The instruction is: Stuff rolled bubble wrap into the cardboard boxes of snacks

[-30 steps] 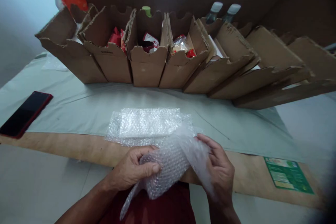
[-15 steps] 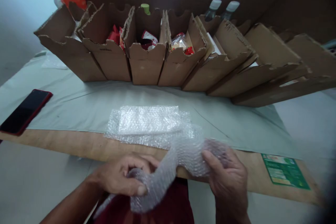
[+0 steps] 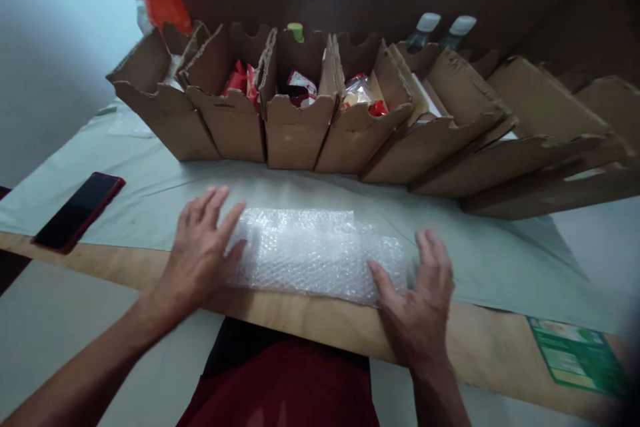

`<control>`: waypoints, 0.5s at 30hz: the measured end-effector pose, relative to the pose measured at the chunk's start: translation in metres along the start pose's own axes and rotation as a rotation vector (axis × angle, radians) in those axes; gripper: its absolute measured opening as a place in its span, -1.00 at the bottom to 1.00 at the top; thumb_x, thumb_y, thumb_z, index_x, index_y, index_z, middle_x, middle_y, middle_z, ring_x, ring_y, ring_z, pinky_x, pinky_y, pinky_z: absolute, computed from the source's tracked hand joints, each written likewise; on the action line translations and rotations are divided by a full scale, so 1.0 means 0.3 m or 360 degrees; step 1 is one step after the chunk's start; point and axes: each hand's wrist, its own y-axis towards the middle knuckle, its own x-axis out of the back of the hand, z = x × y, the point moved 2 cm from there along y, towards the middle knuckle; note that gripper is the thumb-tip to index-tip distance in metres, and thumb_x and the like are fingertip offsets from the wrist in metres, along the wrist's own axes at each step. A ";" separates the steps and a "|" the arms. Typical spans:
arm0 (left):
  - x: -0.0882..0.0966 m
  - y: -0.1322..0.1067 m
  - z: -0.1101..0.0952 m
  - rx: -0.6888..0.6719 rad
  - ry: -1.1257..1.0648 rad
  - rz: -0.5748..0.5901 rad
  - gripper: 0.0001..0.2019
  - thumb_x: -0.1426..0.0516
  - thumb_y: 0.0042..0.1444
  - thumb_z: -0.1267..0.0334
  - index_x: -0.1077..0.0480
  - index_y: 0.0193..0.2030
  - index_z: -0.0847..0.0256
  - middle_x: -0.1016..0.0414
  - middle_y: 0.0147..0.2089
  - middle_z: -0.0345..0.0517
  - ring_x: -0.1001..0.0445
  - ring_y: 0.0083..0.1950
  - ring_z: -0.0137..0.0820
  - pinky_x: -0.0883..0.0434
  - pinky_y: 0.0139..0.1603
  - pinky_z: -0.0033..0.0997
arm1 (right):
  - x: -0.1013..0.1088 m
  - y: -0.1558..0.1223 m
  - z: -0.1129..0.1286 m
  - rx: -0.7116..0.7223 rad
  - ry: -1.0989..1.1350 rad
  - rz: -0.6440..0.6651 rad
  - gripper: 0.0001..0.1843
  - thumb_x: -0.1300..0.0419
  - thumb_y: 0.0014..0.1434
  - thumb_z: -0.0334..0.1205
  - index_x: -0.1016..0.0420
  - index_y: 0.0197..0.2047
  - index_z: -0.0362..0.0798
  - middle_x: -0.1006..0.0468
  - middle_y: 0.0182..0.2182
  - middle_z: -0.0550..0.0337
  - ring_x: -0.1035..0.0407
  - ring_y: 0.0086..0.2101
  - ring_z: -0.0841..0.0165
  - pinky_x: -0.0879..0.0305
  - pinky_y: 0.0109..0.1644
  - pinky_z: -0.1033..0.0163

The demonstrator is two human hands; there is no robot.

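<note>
Bubble wrap sheet: we find the bubble wrap sheet (image 3: pixel 320 270) spread on the counter (image 3: pixel 480 330), its near edge over the bare wood strip and the rest over the green cloth (image 3: pixel 495 257).
Wrap beneath: further bubble wrap (image 3: pixel 300 217) shows past the far edge of the top sheet; we cannot tell how many pieces lie there.
Left hand: the left hand (image 3: pixel 200 250) is at the sheet's left end, fingers fanned wide, thumb over the edge; nothing is gripped that we can see.
Right hand: the right hand (image 3: pixel 417 300) is at the sheet's right end, thumb on or just above the wrap, fingers wide apart from it; we see no pinch.
Done, in our judgement: the top sheet is laid out largely flat upon the others, neither crumpled nor folded in the hands.
Left, in our judgement: the edges are not squared, the top sheet reaching further right than the wrap below; both hands appear placed for smoothing or aligning.
Not established: we see no item wrapped, and whether anything lies under the plastic we cannot tell.
Cardboard boxes: the row of boxes (image 3: pixel 295 140) stands behind, well apart from both hands.
Phone: the phone (image 3: pixel 77 212) lies to the left, untouched.
</note>
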 end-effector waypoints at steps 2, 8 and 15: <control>-0.040 -0.039 -0.102 -0.0269 -0.0096 -0.0046 -0.45 -0.17 0.31 0.21 -0.23 0.42 0.15 -0.07 0.57 0.24 0.06 0.61 0.16 -0.08 0.49 0.30 | -0.004 -0.002 0.031 0.0233 -0.0037 0.0049 -0.21 -0.22 0.39 -0.04 -0.01 0.56 0.07 -0.23 0.42 -0.24 -0.25 0.33 -0.11 -0.29 0.26 -0.23; -0.202 -0.069 -0.199 -0.0533 -0.0354 0.0477 -0.37 -0.14 0.36 -0.07 -0.16 0.49 0.02 -0.12 0.58 0.11 0.01 0.60 0.14 0.23 0.52 0.48 | -0.109 -0.048 0.025 0.0746 -0.0154 0.0542 -0.42 -0.06 0.45 -0.11 -0.19 0.48 0.05 -0.42 0.33 -0.14 -0.36 0.25 -0.03 -0.35 0.15 -0.10; -0.228 -0.073 -0.162 -0.0524 -0.0610 0.0506 -0.33 0.00 0.41 -0.19 -0.07 0.53 0.03 0.03 0.63 0.09 0.14 0.64 0.13 0.34 0.52 0.51 | 0.025 0.318 0.090 0.0849 0.0093 0.0547 -0.68 -0.14 0.42 -0.02 -0.53 0.16 0.14 -0.60 0.16 0.04 -0.54 0.06 0.09 -0.44 0.06 -0.05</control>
